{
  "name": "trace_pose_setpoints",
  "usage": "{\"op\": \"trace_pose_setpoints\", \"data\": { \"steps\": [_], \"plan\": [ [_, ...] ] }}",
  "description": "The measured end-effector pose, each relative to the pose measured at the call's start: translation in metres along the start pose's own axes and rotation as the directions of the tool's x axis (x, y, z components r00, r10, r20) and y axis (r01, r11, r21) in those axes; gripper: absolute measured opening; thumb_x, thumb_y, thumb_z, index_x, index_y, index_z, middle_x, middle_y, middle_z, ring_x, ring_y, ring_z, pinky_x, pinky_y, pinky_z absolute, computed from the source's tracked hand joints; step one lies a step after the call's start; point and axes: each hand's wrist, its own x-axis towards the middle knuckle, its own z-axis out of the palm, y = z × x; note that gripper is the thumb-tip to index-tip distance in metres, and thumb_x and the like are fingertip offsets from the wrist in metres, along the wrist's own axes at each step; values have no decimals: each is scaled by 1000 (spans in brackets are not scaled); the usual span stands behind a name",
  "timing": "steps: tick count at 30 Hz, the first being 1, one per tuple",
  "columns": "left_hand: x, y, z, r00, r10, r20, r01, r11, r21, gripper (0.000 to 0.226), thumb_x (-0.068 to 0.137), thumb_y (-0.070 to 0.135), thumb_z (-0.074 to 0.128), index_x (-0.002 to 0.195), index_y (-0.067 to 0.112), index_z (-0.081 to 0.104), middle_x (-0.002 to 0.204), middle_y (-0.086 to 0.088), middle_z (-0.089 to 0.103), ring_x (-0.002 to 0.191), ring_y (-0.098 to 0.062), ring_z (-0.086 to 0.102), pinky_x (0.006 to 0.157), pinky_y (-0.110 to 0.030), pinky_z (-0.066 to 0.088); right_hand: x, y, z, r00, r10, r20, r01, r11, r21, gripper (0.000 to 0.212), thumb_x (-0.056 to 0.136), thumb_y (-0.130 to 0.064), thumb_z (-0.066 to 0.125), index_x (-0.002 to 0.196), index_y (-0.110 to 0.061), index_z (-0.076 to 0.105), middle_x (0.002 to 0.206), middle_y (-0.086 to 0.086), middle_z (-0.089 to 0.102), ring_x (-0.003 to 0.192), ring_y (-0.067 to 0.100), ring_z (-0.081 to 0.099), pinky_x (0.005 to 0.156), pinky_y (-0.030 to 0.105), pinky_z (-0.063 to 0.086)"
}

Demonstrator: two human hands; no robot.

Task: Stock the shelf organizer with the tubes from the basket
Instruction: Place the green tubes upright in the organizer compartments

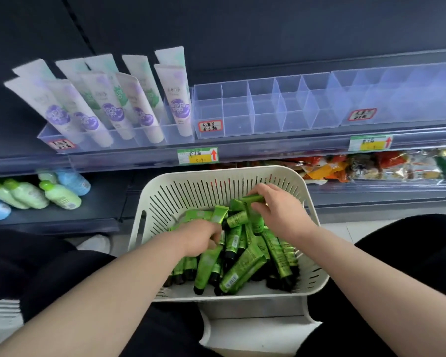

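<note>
Two bare forearms reach forward over dark-clothed knees into a white slotted basket (180, 194) heaped with green tubes (242, 266). The left hand (201, 238) sits on the heap's middle with its fingers curled down among the tubes; whether they grip one cannot be told. The right hand (278, 210), near the basket's far right corner, pinches a dark-green tube (252, 199) between thumb and fingers, lifted just above the pile. Beyond the basket's far rim, on the shelf, stands the clear shelf organizer (265, 106), its compartments holding nothing, with a red-bordered handwritten label (209, 126) at its front left corner. Left of it stand tall white and purple tubes (129, 106).
</note>
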Motion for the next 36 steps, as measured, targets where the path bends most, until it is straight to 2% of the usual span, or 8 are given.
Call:
{"op": "trace_pose_setpoints", "data": {
  "steps": [5, 10, 16, 19, 23, 27, 33, 36],
  "plan": [
    [-26, 22, -44, 944, -17, -329, -53, 978, -202, 7, 95, 22, 57, 92, 27, 54, 94, 4, 62, 86, -17, 60, 74, -34, 50, -2, -11, -43, 971, -106, -212, 92, 993, -77, 18, 90, -17, 60, 108, -17, 61, 105, 0, 63, 96, 23, 55, 77, 36, 46],
    [-30, 56, -117, 735, -102, -670, -244, 882, -403, 19, 92, 16, 61, 88, 34, 66, 100, 3, 69, 93, -21, 65, 85, -43, 54, 4, -26, -111, 891, -142, -432, 83, 985, -153, 19, 90, -17, 58, 108, -19, 61, 102, 0, 65, 92, 26, 55, 68, 33, 42],
    [-33, 108, -206, 434, -245, -867, -459, 768, -447, 22, 79, 25, 53, 74, 44, 63, 86, 2, 71, 85, -26, 68, 77, -47, 57, 39, -35, -184, 795, -86, -601, -1, 990, -143, 21, 92, -17, 53, 112, -23, 58, 103, 1, 63, 95, 28, 57, 69, 37, 46],
    [-22, 128, -240, 343, -268, -900, -513, 749, -418, 22, 78, 24, 52, 75, 43, 64, 81, 5, 69, 82, -24, 68, 75, -44, 58, 64, -28, -205, 761, -77, -644, -19, 990, -141, 23, 93, -15, 48, 113, -23, 57, 102, 2, 61, 96, 28, 55, 66, 36, 43],
    [6, 149, -269, 301, -210, -930, -424, 844, -327, 22, 91, 11, 53, 95, 25, 70, 89, 3, 68, 84, -19, 62, 70, -25, 43, 99, -16, -215, 755, -70, -652, -16, 992, -124, 22, 95, -15, 45, 112, -22, 57, 100, 2, 59, 93, 26, 52, 62, 35, 41],
    [34, 164, -293, 322, -171, -931, -384, 875, -294, 22, 95, 11, 52, 101, 23, 70, 97, 2, 68, 87, -17, 58, 70, -26, 45, 123, -4, -217, 730, -72, -680, 25, 997, -79, 21, 95, -14, 46, 109, -24, 58, 95, -3, 53, 81, 22, 51, 62, 35, 43],
    [79, 176, -311, 467, -58, -882, -273, 940, -207, 23, 93, 13, 53, 94, 28, 70, 93, 2, 68, 86, -20, 60, 73, -34, 52, 140, 26, -211, 751, -76, -655, 65, 997, -41, 23, 91, -12, 50, 107, -26, 60, 93, -3, 57, 78, 21, 53, 66, 39, 46],
    [94, 175, -305, 562, -28, -827, -229, 955, -188, 28, 85, 6, 48, 69, 26, 60, 76, 0, 60, 70, -23, 54, 56, -28, 43, 152, 26, -212, 754, -93, -650, 63, 996, -70, 23, 90, -13, 50, 107, -25, 59, 89, -2, 57, 77, 22, 54, 66, 40, 47]
  ]
}}
